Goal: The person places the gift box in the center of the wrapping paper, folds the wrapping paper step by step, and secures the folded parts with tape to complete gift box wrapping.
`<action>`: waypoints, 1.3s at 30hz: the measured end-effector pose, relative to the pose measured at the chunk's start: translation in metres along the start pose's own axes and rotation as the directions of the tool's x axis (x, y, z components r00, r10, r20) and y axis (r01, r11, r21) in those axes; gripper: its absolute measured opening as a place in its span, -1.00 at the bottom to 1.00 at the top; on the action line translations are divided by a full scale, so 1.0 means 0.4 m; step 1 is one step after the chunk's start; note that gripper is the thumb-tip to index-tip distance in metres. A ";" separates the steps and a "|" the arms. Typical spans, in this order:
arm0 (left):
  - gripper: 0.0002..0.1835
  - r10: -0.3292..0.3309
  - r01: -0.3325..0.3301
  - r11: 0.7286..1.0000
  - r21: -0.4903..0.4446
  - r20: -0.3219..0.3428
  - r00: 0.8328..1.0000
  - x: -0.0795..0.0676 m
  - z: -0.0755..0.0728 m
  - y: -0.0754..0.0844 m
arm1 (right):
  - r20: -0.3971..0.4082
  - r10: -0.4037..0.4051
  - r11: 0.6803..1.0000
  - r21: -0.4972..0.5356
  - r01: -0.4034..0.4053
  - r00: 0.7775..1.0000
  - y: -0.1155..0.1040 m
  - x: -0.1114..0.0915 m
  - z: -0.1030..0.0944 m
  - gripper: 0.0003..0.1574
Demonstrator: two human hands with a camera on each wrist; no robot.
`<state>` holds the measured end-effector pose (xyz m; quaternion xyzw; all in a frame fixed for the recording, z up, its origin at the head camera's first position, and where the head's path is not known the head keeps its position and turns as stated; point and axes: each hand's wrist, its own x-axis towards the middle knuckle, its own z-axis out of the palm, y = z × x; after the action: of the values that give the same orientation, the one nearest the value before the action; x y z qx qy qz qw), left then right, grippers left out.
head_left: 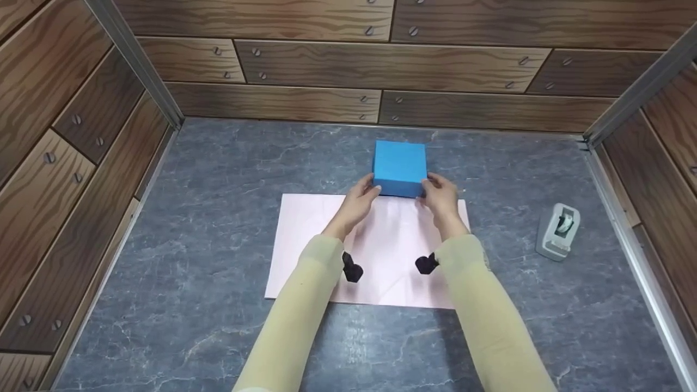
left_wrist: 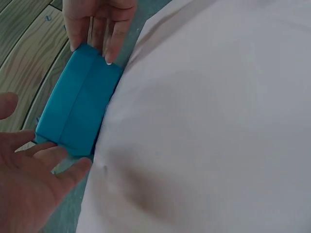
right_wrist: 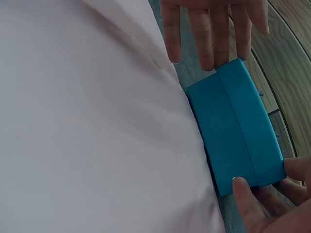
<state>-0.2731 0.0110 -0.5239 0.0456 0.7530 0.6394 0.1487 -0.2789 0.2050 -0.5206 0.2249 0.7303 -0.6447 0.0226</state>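
Flanking the blue box (head_left: 400,162) at the far edge of the pink sheet (head_left: 387,245), the straight-fingered left hand (head_left: 356,204) touches it while the right hand (head_left: 442,198) pinches it.

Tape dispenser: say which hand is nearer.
Right. The right hand touches the blue box on the side toward the tape dispenser, apart from the dispenser; the left hand is at the opposite side, farther off.

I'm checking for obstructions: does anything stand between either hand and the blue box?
Nothing visible does: the left hand and right hand touch the blue box at opposite ends. The pink sheet lies on its near side, and the tape dispenser stands well off to the right.
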 end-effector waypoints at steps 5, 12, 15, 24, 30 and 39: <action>-0.42 0.060 -0.060 0.998 -0.001 -0.043 0.997 -0.007 -0.015 0.019 | 0.031 -0.042 0.996 0.074 0.040 0.999 -0.025 -0.036 0.002 -0.43; -0.47 0.089 -0.065 0.988 0.142 -0.174 0.981 -0.032 -0.046 0.050 | 0.026 -0.158 0.986 0.053 0.157 0.987 0.019 -0.007 0.012 -0.44; -0.46 0.058 -0.016 0.985 0.174 -0.236 0.970 -0.053 -0.061 0.066 | 0.056 -0.192 0.981 0.044 0.190 0.980 -0.006 -0.062 0.018 -0.46; -0.50 0.060 0.002 0.960 0.281 -0.213 0.975 -0.122 -0.092 0.065 | 0.092 -0.181 0.983 0.026 0.179 0.979 -0.028 -0.203 0.026 -0.50; -0.51 0.072 -0.007 0.947 0.322 -0.190 0.979 -0.158 -0.083 0.043 | 0.115 -0.158 0.987 0.031 0.155 0.981 0.013 -0.233 0.015 -0.56; -0.52 0.028 0.025 0.931 0.364 -0.139 0.990 -0.207 -0.077 -0.011 | 0.167 -0.133 0.989 -0.050 0.143 0.977 0.075 -0.264 0.006 -0.58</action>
<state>-0.2024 -0.0404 -0.5103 0.0276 0.8670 0.4905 0.0835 -0.1739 0.1731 -0.5150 0.1195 0.7592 -0.6382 0.0444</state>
